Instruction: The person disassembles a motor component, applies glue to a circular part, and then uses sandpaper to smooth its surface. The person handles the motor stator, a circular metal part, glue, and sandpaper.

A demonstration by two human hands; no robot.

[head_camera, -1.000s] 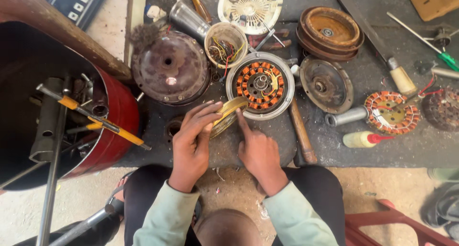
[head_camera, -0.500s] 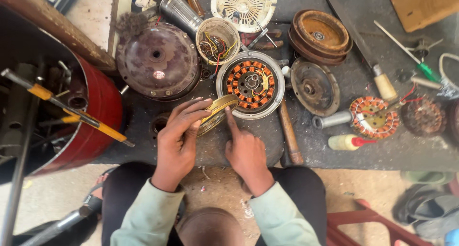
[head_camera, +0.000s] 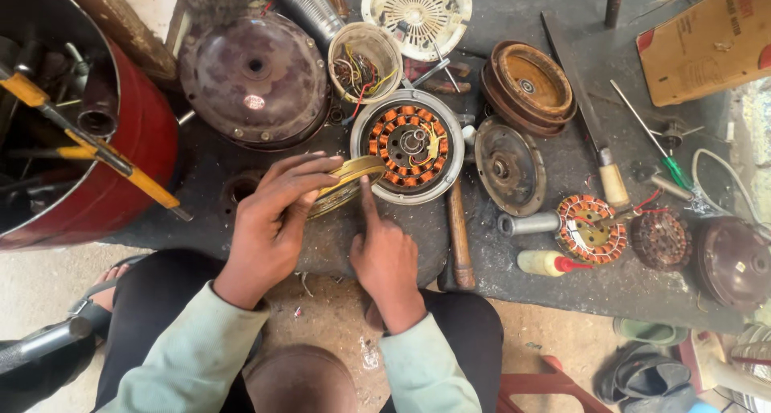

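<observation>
Dark greasy workbench (head_camera: 522,276), fan motor parts all over. L hand (head_camera: 273,220) fingers curled round yellowish tape roll (head_camera: 345,180), beside copper-wound stator (head_camera: 408,144). R hand (head_camera: 385,256) index out, pressing roll edge. Roll prob light, thin, bendy; grip by rim, gently.

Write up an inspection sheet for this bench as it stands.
Surface: dark mat, stained.
Job's things: roll of yellow tape beside the copper-wound stator.
Clutter: domed motor cover, cup of wires, hammer, brown housing, small bottle.
Grippers: left hand holds the tape roll; right hand points a finger at it.
Cables: white cord at right.
Surroundings: red drum of tools, sandals.
</observation>
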